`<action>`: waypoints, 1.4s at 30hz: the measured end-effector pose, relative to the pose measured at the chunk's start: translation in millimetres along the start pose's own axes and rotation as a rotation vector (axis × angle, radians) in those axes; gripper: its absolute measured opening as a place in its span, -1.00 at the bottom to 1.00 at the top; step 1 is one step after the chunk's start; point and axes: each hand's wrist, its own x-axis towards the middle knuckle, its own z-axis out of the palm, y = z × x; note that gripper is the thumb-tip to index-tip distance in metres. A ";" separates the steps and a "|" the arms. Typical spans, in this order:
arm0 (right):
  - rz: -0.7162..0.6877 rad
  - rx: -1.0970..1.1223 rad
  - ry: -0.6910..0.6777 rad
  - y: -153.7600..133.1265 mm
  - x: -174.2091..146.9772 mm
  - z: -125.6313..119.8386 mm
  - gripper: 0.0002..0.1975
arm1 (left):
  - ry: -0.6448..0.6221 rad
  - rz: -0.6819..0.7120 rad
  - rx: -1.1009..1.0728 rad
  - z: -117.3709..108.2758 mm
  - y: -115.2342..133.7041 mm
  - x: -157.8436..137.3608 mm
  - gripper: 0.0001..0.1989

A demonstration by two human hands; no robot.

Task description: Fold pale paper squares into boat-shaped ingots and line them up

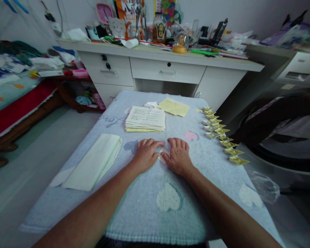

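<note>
Between my hands lies a small piece of pale folded paper (164, 154), flat on the cloth-covered table and partly hidden by my fingers. My left hand (146, 155) holds its left edge with thumb and forefinger. From the other side my right hand (179, 156) presses the paper with its thumb, the other fingers bent over the cloth. Just beyond my left hand sits a stack of paper sheets (145, 119), the top one with writing. A creased yellow sheet (174, 106) lies past it. Several folded paper boats (218, 130) stand in rows along the right side.
Left of my forearm lies a folded whitish-green cloth or paper (95, 162). Crumpled white paper (151, 104) rests behind the stack. A cluttered white desk (167, 70) stands beyond the table, a front-loading washing machine (299, 65) to the right, a bed (18, 100) to the left.
</note>
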 end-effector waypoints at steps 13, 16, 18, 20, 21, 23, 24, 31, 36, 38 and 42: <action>0.026 0.044 -0.081 6.4 1.1 -5.6 -0.46 | 0.012 -0.191 0.091 -0.1 6.1 -0.8 -0.75; 0.017 0.036 -0.102 13.5 0.5 -9.0 -0.48 | -0.013 -0.219 0.090 -2.0 7.0 -0.2 -0.79; 0.009 0.019 -0.107 17.0 -0.2 -10.4 -0.48 | -0.037 -0.231 0.076 -4.2 7.5 0.1 -0.81; 0.003 0.010 -0.108 18.8 -0.7 -10.7 -0.48 | -0.061 -0.235 0.053 -6.6 7.7 0.2 -0.83; 0.000 0.010 -0.105 19.1 -0.8 -10.5 -0.48 | -0.069 -0.234 0.043 -7.5 7.5 0.1 -0.84; -0.009 0.020 -0.090 18.5 -0.8 -10.1 -0.49 | -0.075 -0.226 0.033 -8.3 6.6 -0.3 -0.85; -0.017 0.027 -0.078 17.8 -0.8 -10.1 -0.52 | -0.074 -0.219 0.030 -8.1 5.9 -0.5 -0.85; -0.108 0.037 -0.017 8.5 -0.7 -13.8 -0.78 | -0.046 -0.199 -0.003 -3.9 0.7 -1.0 -0.83; -0.129 0.015 -0.046 2.8 0.5 -10.7 -0.79 | -0.056 -0.242 -0.067 -7.5 1.0 2.4 -0.80; -0.125 0.032 -0.048 2.3 1.2 -9.3 -0.81 | -0.047 -0.263 -0.087 -9.3 2.0 3.9 -0.72; -0.118 0.098 -0.048 3.1 2.4 -10.0 -0.86 | -0.042 -0.246 -0.100 -9.8 3.3 5.0 -0.80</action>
